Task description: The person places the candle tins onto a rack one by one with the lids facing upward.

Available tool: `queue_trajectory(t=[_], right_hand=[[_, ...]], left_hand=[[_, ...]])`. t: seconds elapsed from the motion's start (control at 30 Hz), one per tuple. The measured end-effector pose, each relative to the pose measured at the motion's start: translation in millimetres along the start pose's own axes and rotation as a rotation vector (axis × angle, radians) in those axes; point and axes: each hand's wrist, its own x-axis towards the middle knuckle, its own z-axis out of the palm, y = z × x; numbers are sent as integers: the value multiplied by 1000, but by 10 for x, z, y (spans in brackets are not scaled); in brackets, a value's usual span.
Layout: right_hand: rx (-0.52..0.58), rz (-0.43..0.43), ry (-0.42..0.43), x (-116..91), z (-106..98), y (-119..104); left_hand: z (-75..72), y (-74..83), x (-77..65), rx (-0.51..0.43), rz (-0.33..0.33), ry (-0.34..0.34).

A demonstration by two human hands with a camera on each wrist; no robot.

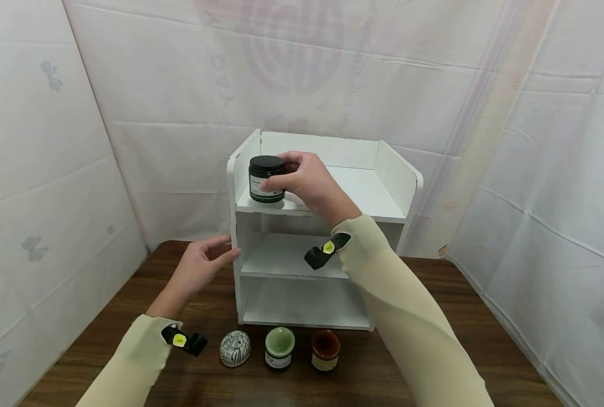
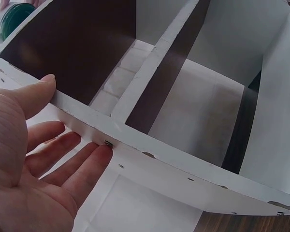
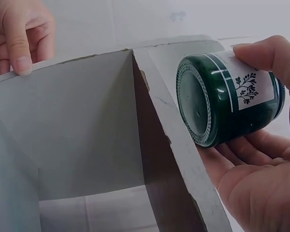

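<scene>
A dark green glass jar (image 1: 267, 180) with a black lid and white label is upright in the head view, at the left front of the top shelf. My right hand (image 1: 309, 181) grips it from the right, thumb on the label; its base (image 3: 195, 101) shows in the right wrist view. On the left side of the white shelf unit (image 1: 233, 249), my left hand (image 1: 197, 264) touches the panel. In the left wrist view its thumb lies at the front edge and the relaxed fingers (image 2: 94, 166) are against the outer face.
In front of the unit, on the dark wooden table (image 1: 190, 362), stand a black-and-white patterned dome (image 1: 235, 349), a green candle jar (image 1: 279, 347) and a reddish-brown candle jar (image 1: 325, 350). White cloth (image 1: 179, 85) hangs behind and at both sides.
</scene>
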Motion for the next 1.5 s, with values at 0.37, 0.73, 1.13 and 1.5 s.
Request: queue_trajectory(t=[0.37,0.73,1.13,1.5], right_hand=[[-20,36,-1,101,-27,15],[-56,97,-6,134,-16,1],[-53,119,-11,148,20,-8],[-141,127,-17,111,2,-40]], left_hand=[[2,5,-3,1,7,-2],[12,9,3,2,15,-9],[-4,31,-15,8,-1,-10],[3,42,4,6,-3,-19]])
